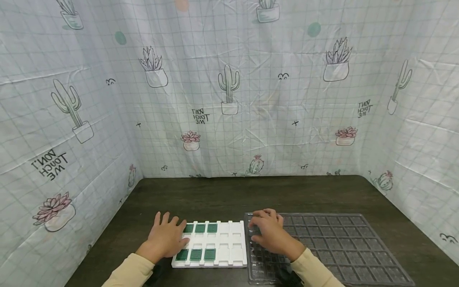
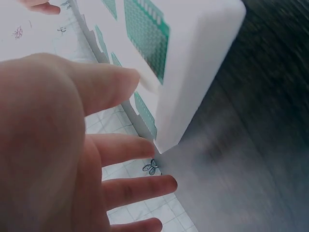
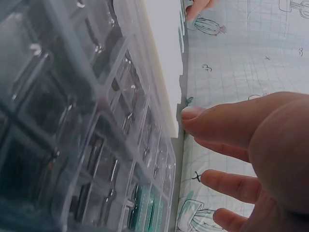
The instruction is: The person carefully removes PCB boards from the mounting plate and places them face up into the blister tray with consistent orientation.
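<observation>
My left hand lies at the left end of a white tray, fingers spread, with the thumb over the tray's edge area. Several small green squares, patterned like chips or circuit boards, sit in the tray's pockets in a back row and a front row. In the left wrist view the thumb overlaps the tray beside a green square, and nothing is held. My right hand hovers over the back left of a clear plastic tray, fingers loosely bent and holding nothing. Green pieces stand in one of its compartments.
The two trays lie side by side on a dark wooden table. The clear tray is split into many compartments and reaches toward the right edge. A white curtain with cactus prints encloses the back and both sides.
</observation>
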`<state>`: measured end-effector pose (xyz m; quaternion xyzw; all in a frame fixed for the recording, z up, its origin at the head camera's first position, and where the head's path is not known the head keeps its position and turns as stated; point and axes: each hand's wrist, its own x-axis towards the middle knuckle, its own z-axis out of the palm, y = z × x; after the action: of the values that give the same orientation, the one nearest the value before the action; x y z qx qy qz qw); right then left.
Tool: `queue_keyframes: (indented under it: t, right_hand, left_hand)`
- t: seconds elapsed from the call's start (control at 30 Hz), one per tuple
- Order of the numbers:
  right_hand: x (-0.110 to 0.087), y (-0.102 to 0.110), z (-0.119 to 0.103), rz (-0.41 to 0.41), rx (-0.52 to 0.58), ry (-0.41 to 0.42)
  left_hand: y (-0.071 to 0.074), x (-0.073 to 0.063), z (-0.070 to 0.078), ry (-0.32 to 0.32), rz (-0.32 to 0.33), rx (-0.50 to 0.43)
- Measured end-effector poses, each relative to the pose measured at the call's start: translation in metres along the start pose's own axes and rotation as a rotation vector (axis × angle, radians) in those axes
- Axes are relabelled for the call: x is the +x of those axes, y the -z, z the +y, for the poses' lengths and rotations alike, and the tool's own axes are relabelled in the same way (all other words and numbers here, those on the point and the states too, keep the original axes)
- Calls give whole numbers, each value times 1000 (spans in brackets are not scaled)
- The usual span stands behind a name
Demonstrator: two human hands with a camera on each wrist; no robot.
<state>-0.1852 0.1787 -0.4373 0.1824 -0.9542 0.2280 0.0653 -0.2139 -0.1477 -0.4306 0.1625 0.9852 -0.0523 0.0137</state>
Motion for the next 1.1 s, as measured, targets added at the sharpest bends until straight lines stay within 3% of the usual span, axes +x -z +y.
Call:
queue_keyframes:
  t: [0.67, 1.1]
  right_hand:
    - [17, -15, -18, -60, 25, 30]
    - [28, -25, -28, -59, 18, 58]
  left_hand:
    - [-2, 1, 1, 18, -12, 20]
    - [4, 4, 3, 28, -27, 44]
